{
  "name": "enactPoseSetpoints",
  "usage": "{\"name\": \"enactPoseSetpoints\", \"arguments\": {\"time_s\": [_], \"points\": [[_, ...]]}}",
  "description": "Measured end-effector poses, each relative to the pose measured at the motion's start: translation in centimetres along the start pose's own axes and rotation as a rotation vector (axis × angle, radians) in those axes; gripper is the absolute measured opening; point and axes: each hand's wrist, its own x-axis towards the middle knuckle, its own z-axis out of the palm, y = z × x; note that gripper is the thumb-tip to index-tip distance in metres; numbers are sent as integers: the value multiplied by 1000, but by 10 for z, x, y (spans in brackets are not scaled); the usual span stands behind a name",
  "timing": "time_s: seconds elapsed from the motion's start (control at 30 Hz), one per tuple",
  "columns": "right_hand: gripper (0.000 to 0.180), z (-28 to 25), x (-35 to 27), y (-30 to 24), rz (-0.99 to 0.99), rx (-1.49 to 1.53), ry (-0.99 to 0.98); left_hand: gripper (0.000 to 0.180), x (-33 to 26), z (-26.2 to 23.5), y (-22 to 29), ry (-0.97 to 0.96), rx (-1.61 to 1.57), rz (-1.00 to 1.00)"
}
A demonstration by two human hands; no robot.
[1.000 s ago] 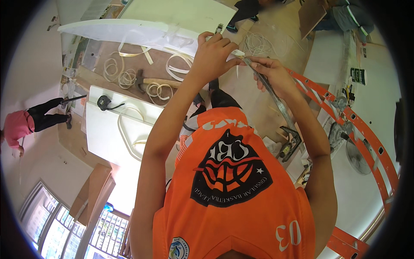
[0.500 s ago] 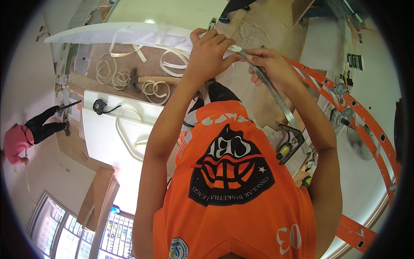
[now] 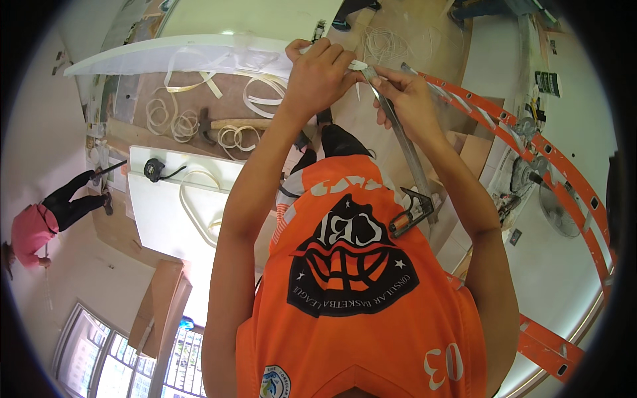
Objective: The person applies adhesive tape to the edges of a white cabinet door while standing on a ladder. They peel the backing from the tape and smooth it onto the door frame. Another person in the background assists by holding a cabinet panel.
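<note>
My right hand (image 3: 408, 103) pinches the upper end of a steel combination square (image 3: 406, 149). Its long blade slants down toward my shirt, and the black head sits at the lower end. My left hand (image 3: 322, 73) is closed at the right end of a long white panel (image 3: 166, 56). From its fingers a short white strip (image 3: 359, 65) sticks out and meets the tip of the blade. The fingers hide most of the panel's end.
Coiled edging strips (image 3: 186, 123) and a hammer (image 3: 229, 124) lie beyond a white board (image 3: 159, 205) bearing a tape measure (image 3: 154, 170). An orange ladder (image 3: 544, 156) stands at the right. A person in pink (image 3: 34, 232) is at the far left; other legs show at the top.
The lower end of the combination square has swung left, bringing its head in front of my shirt. My right hand has shifted slightly left and down. The left hand keeps its hold.
</note>
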Motion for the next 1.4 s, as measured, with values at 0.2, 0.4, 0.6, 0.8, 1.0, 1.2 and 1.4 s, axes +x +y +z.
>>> {"name": "enactPoseSetpoints", "arguments": {"time_s": [0.2,0.4,0.6,0.8,1.0,1.2,1.4], "points": [[39,2,5,5,-47,-5,52,33,6,1,-1,-1,38,26],[39,-4,5,3,-85,-175,32,35,3,5,-3,-21,34,3],[39,-10,10,4,-138,-255,2,38,8,-6,0,-92,21,0],[35,-21,22,9,-85,-68,-99,36,16,-21,0,-220,-32,-20],[30,-19,27,-2,-23,-142,-94,44,14,-22,-3,-271,-114,-115],[24,-14,16,-14,-120,-337,-67,41,10,-21,-4,-235,-120,-125],[24,-21,20,-12,-188,-420,-108,45,11,-23,-1,-232,-102,-117]]}}
